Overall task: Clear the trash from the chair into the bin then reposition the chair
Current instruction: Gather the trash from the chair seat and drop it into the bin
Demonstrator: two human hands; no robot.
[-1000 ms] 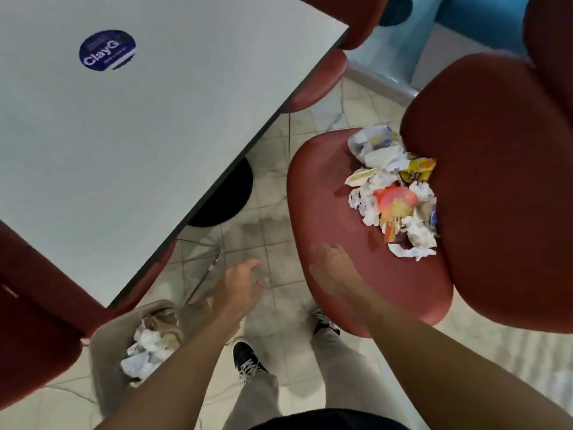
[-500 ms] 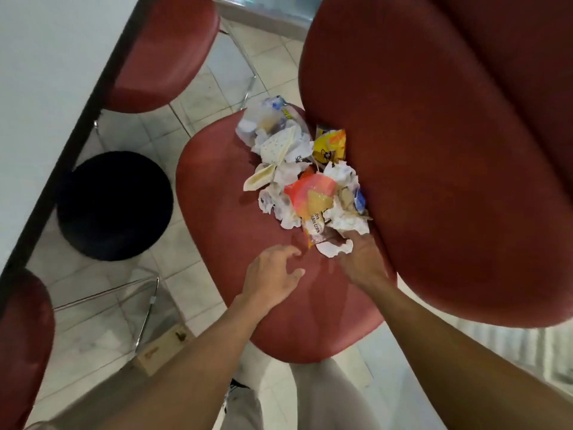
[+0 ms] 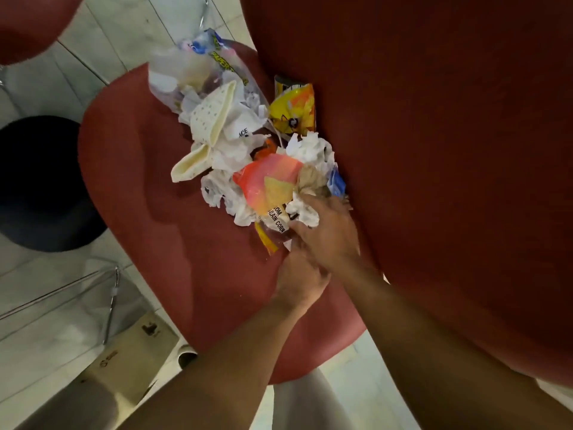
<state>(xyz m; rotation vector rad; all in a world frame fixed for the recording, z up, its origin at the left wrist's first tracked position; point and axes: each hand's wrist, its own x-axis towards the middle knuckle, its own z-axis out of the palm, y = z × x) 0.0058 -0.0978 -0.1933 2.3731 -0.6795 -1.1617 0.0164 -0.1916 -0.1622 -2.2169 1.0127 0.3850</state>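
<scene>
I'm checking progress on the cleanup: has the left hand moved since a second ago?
Yes. The left hand has moved from over the floor beside the chair seat onto it, reaching the near edge of the trash pile.

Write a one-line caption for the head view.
Both hands, left and right, gather crumpled trash on the red chair seat.

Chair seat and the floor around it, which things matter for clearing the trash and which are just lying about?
Job:
trash pile
red chair
right hand
left hand

Just there:
black round base
cardboard piece
second red chair
</scene>
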